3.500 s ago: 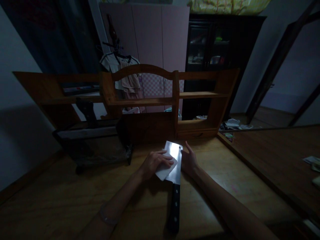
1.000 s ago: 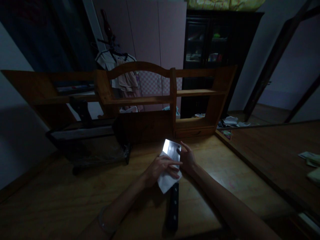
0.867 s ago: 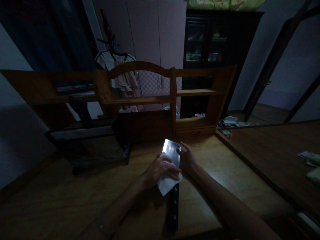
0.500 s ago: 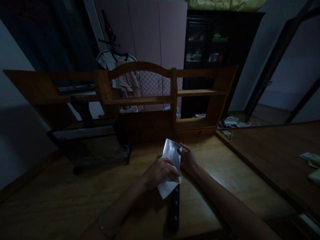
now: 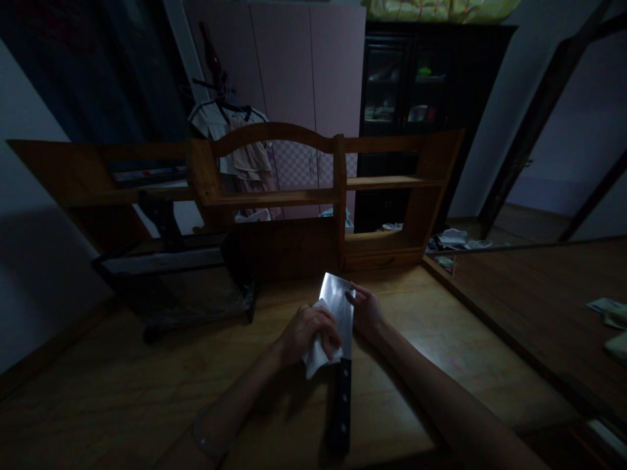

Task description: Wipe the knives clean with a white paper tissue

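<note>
A cleaver [image 5: 345,320] with a broad shiny blade and a black riveted handle points away from me over the wooden table. My right hand [image 5: 366,310] grips the blade's right edge near its far end, the thumb on the face. Closed around a white cloth [image 5: 321,358], my left hand [image 5: 311,333] presses against the left side of the blade, just above the handle. Part of the cloth is hidden under the fingers. No hand is on the handle, which lies toward the near table edge.
A wooden shelf unit [image 5: 279,197] stands along the table's far side. At the left is a dark-framed holder [image 5: 176,287] with a black-handled tool [image 5: 164,219] upright in it. A raised wooden edge [image 5: 494,343] borders the table on the right.
My left hand has slid left with the white cloth, baring more of the blade and the handle's top. My right hand and the cleaver have hardly moved.
</note>
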{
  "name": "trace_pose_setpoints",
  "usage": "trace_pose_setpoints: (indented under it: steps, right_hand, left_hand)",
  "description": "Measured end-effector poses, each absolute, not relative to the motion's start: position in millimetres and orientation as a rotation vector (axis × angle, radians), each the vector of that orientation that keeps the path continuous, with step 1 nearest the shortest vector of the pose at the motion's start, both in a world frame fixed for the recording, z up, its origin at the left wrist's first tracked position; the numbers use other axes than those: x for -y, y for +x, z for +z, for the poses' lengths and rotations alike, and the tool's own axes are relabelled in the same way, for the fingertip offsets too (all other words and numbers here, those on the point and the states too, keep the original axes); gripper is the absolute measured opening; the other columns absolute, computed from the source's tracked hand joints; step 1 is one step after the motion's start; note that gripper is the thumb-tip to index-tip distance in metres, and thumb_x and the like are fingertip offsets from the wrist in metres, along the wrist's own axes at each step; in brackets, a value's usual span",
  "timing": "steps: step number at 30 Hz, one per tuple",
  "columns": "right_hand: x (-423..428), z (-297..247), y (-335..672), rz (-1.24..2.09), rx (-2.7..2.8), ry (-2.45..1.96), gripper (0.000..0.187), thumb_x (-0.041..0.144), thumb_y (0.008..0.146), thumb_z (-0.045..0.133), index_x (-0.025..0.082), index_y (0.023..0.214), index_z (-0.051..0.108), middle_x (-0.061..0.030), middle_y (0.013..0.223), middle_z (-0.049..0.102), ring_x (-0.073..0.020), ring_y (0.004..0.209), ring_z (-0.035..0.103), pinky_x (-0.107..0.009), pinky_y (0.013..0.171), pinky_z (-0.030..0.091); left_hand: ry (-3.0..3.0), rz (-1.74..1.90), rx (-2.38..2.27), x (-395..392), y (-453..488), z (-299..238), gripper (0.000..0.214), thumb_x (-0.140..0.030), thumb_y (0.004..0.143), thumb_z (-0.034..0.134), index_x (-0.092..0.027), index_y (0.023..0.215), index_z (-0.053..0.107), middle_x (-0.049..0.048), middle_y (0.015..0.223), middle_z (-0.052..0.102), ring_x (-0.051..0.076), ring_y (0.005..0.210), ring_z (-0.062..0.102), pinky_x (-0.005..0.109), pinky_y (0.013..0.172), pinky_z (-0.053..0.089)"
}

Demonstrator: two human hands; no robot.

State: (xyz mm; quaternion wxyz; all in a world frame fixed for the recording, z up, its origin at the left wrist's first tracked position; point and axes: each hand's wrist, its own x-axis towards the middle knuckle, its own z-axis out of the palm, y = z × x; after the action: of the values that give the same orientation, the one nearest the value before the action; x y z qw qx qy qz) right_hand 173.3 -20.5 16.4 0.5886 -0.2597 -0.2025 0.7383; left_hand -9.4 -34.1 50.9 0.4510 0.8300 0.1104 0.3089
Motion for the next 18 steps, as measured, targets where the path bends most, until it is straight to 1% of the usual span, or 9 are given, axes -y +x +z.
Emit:
trace_pose_setpoints:
  steps: [4, 8, 12, 15, 18]
  right_hand:
    - [16.6, 11.9, 173.0, 1.735, 0.451, -0.656, 0.019, 0.029, 0.083, 0.050, 0.013, 0.081, 0.061, -0.0045, 0.063, 0.064, -0.0171, 0.054, 0.060, -0.030, 0.058, 0.048]
    - [15.1, 10.6, 171.0, 1.733, 0.469, -0.682, 0.018, 0.027, 0.082, 0.049, 0.013, 0.085, 0.060, -0.0060, 0.066, 0.065, -0.0186, 0.056, 0.061, -0.031, 0.059, 0.048]
    - [17.0, 13.0, 170.2, 1.733, 0.474, -0.670, 0.018, 0.029, 0.080, 0.050, 0.014, 0.084, 0.059, -0.0068, 0.071, 0.066, -0.0205, 0.062, 0.063, -0.033, 0.062, 0.049]
    - [19.3, 14.4, 171.6, 1.719, 0.501, -0.626, 0.019, 0.034, 0.079, 0.052, 0.016, 0.085, 0.058, -0.0057, 0.072, 0.065, -0.0206, 0.063, 0.063, -0.034, 0.063, 0.049]
    - [21.9, 16.5, 172.6, 1.704, 0.504, -0.611, 0.019, 0.036, 0.078, 0.053, 0.018, 0.084, 0.058, -0.0044, 0.074, 0.064, -0.0201, 0.063, 0.061, -0.034, 0.062, 0.049]
  left_hand:
    - [1.951, 0.810, -0.319, 33.4, -10.3, 45.1, 0.062, -0.041, 0.092, 0.021, -0.011, 0.076, 0.073, 0.0082, 0.050, 0.064, 0.021, 0.061, 0.064, 0.037, 0.085, 0.044]
    - [1.813, 0.828, -0.395, 29.1, -14.1, 38.4, 0.059, -0.041, 0.092, 0.025, -0.010, 0.072, 0.071, 0.0051, 0.039, 0.055, 0.020, 0.052, 0.062, 0.033, 0.068, 0.049]
    - [1.732, 0.895, -0.427, 23.8, -18.6, 34.0, 0.055, -0.040, 0.091, 0.029, -0.010, 0.069, 0.070, 0.0023, 0.035, 0.049, 0.017, 0.042, 0.056, 0.029, 0.056, 0.048]
    - [1.720, 1.002, -0.460, 20.9, -21.4, 33.1, 0.052, -0.041, 0.091, 0.032, -0.010, 0.073, 0.070, 0.0017, 0.038, 0.050, 0.016, 0.043, 0.055, 0.029, 0.056, 0.046]
    - [1.726, 1.123, -0.505, 19.8, -23.6, 34.9, 0.050, -0.039, 0.092, 0.032, -0.009, 0.080, 0.070, 0.0031, 0.045, 0.054, 0.018, 0.054, 0.059, 0.030, 0.062, 0.046]
